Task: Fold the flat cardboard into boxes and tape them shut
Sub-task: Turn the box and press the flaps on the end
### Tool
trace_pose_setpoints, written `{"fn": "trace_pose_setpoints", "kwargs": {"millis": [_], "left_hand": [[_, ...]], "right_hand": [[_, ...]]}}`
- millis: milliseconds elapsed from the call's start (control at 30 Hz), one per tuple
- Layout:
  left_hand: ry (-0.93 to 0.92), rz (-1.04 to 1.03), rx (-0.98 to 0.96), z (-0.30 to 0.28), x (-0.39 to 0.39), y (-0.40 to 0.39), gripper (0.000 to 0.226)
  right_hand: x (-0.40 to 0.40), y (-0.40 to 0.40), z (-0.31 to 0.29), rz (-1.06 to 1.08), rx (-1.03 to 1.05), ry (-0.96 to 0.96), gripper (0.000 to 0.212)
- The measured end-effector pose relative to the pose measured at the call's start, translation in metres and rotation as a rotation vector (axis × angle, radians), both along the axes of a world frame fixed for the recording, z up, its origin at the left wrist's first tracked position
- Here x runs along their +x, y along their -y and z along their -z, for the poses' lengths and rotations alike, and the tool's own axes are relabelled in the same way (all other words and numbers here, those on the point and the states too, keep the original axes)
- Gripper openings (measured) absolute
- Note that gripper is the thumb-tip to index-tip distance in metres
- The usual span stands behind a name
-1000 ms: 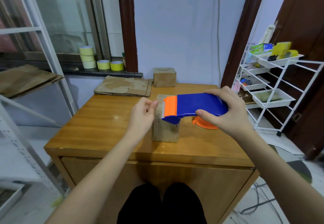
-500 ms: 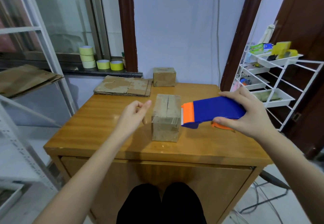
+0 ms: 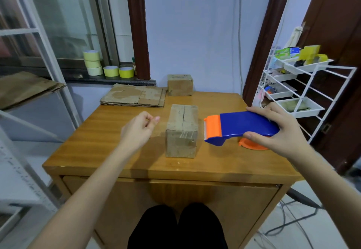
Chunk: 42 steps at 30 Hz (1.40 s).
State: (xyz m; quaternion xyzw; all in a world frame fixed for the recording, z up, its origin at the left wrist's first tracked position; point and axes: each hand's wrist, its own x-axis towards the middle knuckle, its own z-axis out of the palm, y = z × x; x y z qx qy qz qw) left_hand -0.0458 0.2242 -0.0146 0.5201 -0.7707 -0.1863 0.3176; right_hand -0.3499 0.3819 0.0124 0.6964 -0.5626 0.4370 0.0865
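Wooden table (image 3: 109, 147) bears box (image 3: 182, 131); right hand (image 3: 281, 131) grips dispenser (image 3: 242, 126), left hand (image 3: 138, 131) loosely curled

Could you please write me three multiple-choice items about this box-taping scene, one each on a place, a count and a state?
1. Where does the flat cardboard stack lie?
A. at the table's far left corner
B. on the floor
C. on the white rack

2. How many tape rolls show on the window sill?
A. two
B. five
C. eight

3. What is the right hand doing?
A. resting flat on the table
B. gripping the tape dispenser
C. lifting the near box

Answers: 1 A, it lies beside the far box; 2 B, three stacked and two alongside; 3 B, fingers and thumb curl round the dispenser's blue body.
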Motion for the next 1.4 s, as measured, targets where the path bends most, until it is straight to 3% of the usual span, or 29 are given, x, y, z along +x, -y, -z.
{"fn": "trace_pose_setpoints", "kwargs": {"millis": [267, 833, 1000, 1133, 1400], "left_hand": [[0.071, -0.042, -0.040, 0.000, -0.009, 0.008, 0.029], [0.058, -0.040, 0.030, 0.018, -0.012, 0.020, 0.031], [-0.050, 0.000, 0.087, 0.028, -0.018, 0.016, 0.026], [-0.246, 0.046, 0.180, 0.042, -0.022, 0.020, 0.026], [-0.392, 0.026, 0.249, 0.057, -0.038, 0.016, 0.027]], "right_hand": [[-0.002, 0.010, -0.007, 0.082, 0.097, -0.103, 0.077], [0.002, 0.029, -0.015, 0.182, 0.206, -0.127, 0.070], [0.003, 0.032, -0.012, 0.182, 0.242, -0.149, 0.070], [0.005, 0.036, -0.010, 0.176, 0.278, -0.124, 0.073], [0.006, 0.038, -0.007, 0.152, 0.334, -0.097, 0.076]]}}
